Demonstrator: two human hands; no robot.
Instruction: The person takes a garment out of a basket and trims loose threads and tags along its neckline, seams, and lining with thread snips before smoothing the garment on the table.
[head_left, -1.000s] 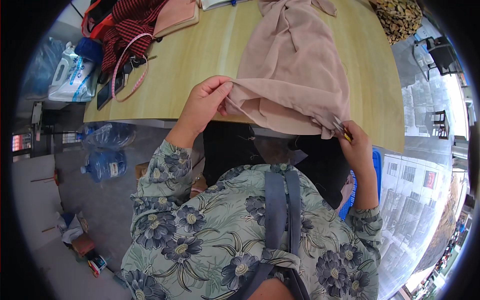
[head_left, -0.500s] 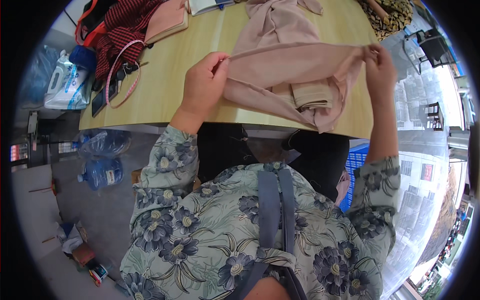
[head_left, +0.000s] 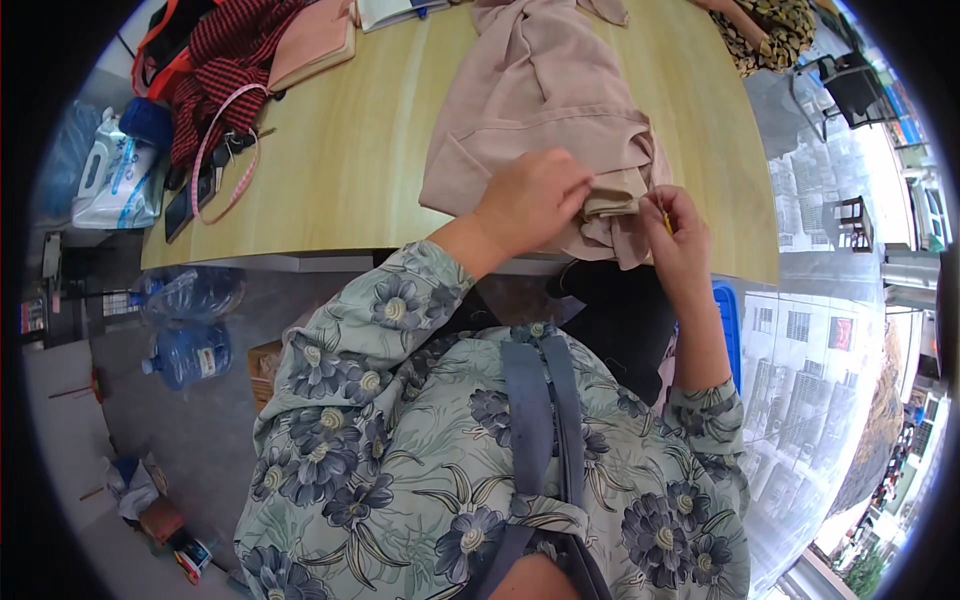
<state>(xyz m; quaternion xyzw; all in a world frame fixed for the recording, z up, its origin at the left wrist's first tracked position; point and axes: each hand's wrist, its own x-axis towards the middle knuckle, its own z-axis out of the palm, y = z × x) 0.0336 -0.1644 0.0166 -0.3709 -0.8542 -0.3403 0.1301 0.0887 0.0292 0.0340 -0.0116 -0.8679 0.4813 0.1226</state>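
Note:
A dusty-pink cloth garment [head_left: 530, 95] lies along the table, its near end bunched at the front edge. On that end rests a folded beige cloth [head_left: 612, 190], stacked in several layers. My left hand [head_left: 540, 200] is closed at the left side of the beige folds, its fingertips curled on them and partly hidden. To the right of the folds, my right hand [head_left: 680, 235] is closed in a pinch beside the pink edge. A thin yellow thing [head_left: 667, 224] shows at its fingers, too small to name.
At the table's [head_left: 330, 150] left lie a pink tape measure [head_left: 200, 165], a dark phone [head_left: 188, 205], a pink notebook [head_left: 312, 48] and red-and-black checked cloth [head_left: 225, 60]. Water bottles [head_left: 190, 350] stand on the floor at left. Another person's arm [head_left: 740, 22] reaches in at far right.
My hands were spread apart, holding up the pink garment's edge. That flap now lies down, and both hands have come together around the beige folds, the right one lower and closer.

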